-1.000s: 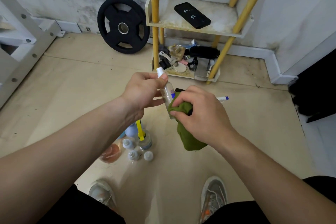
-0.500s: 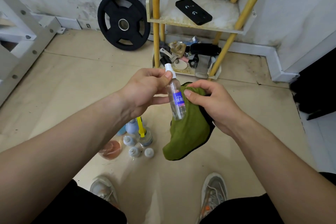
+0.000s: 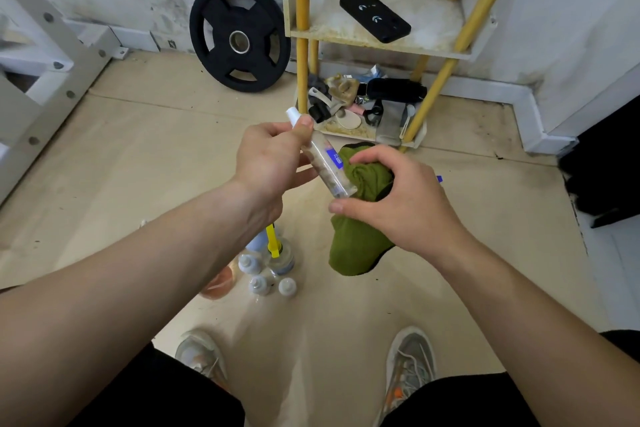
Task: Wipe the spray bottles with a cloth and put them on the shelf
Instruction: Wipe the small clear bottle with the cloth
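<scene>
- Left hand point(image 3: 273, 156) is pinching the little clear spray bottle point(image 3: 327, 166) right under its white cap, thumb on top and the other fingers curled underneath.
- The bottle is tilted. The cap end points up and away toward the shelf point(image 3: 377, 44), the bottom end comes down toward the right hand, and the blue label faces up.
- Right hand point(image 3: 405, 198) is curled round a bunched-up green cloth point(image 3: 360, 243). The bunch touches the bottom end of the bottle, the thumb sticks out just below it, and the rest of the cloth hangs under the hand.
- So the bottle is up in the air between both hands, in front of the shelf and not on it.
- On the floor under the left forearm there's a huddle of other bottles point(image 3: 270, 284). A few are small with white caps, there's a yellow-nozzle bottle point(image 3: 274, 245), and an orange-ish bottle point(image 3: 218, 282) is half hidden by the arm.
- Two grey shoes point(image 3: 408, 357) are at the bottom, toes pointing toward the shelf.
- The shelf has yellow poles and grubby white boards. A black phone point(image 3: 375, 15) lies flat on the upper board, and the bottom board is piled with clutter point(image 3: 360, 104) I can't really make out.
- A black weight plate point(image 3: 239, 35) leans on the wall just left of the shelf.
- A small blue tip point(image 3: 439, 178) pokes out behind the right hand, no idea what it belongs to.
- A white metal frame point(image 3: 34, 80) with holes runs along the far left.
</scene>
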Demonstrator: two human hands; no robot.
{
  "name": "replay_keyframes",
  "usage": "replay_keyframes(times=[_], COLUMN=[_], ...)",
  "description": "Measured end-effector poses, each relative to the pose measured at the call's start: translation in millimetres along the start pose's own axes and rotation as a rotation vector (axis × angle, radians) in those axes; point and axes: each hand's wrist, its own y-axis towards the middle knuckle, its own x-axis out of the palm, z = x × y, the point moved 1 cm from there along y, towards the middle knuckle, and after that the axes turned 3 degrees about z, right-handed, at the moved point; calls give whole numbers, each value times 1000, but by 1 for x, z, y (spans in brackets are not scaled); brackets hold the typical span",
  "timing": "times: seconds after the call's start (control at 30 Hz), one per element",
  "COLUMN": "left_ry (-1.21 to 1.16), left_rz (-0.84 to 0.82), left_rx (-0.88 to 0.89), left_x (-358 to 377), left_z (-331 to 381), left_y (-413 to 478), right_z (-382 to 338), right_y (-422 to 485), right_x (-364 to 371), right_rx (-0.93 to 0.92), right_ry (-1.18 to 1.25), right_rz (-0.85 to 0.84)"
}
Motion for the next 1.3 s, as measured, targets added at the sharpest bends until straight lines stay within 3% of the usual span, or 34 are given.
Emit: replay_keyframes(times=[0.2, 0.5, 0.6, 0.73, 0.8, 0.93, 1.07, 1.3], left_ry=[-20, -108, -38, 79, 120, 158, 184, 224], left_rz=[-105, -498, -495, -414, -369, -299, -288, -336], left_rx=[-94, -58, 10, 102, 148, 165, 152, 130], left_x=[-1, -12, -16, -20, -21, -17, -9, 6], left_z=[6, 23, 24, 25, 24, 19, 6, -10], left_y=[2, 10, 15, 20, 21, 20, 14, 4], right_z=[3, 13, 15, 13, 13, 5, -3, -5], right_y=[3, 6, 6, 11, 13, 9, 5, 12], right_x=[2, 4, 4, 4, 3, -2, -4, -11], right_rx=[34, 325, 349, 324, 241, -91, -234, -140], right_ry=[47, 864, 915, 992, 898, 375, 135, 173], right_rz=[81, -214, -267, -186, -105, -10, 63, 132])
